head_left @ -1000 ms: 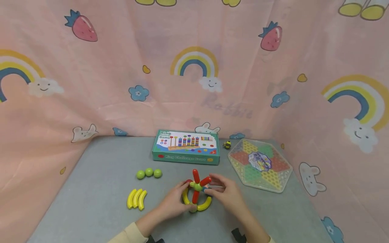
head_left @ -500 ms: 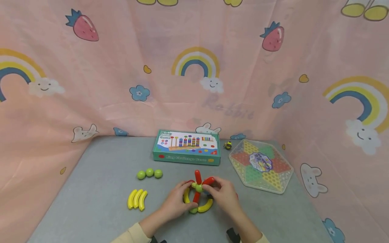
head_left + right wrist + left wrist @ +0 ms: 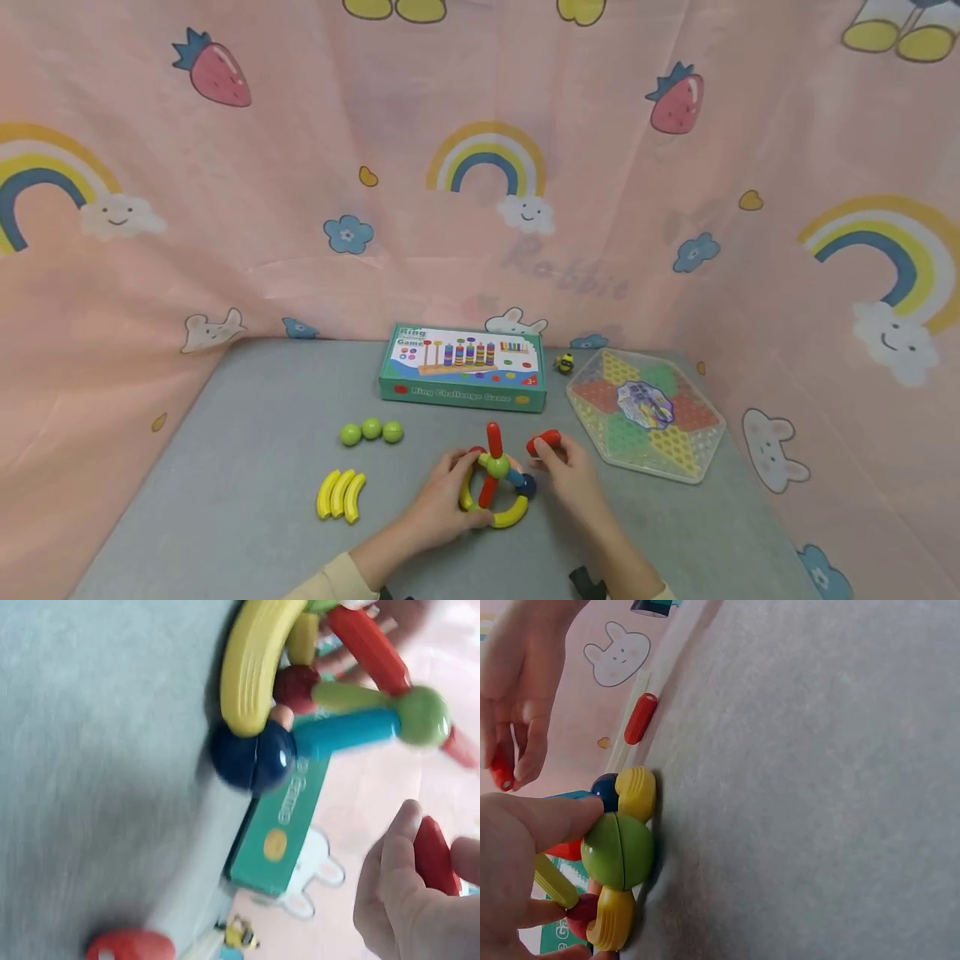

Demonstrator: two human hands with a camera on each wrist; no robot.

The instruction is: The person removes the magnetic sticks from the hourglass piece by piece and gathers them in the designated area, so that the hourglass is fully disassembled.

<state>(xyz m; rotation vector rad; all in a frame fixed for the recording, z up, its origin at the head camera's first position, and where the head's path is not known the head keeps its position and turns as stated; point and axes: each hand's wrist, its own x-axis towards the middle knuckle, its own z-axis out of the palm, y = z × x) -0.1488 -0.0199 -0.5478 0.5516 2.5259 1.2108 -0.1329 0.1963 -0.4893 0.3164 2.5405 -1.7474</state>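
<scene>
Pinching right fingers (image 3: 397, 862), red stick (image 3: 435, 859) half-hidden

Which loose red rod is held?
The glossy red rod pinched in the right hand, clear of the multicoloured ball-and-rod frame; the other loose one lies on the grey table.

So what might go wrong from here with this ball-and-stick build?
The red rod pinched in the right hand might slip and drop. The ball-and-stick build could shift or come apart at a joint if pushed hard, since only the left hand grips it, at one side. And the loose red rod, lying on the table on the right-hand side of the build, may get knocked and roll away.
</scene>
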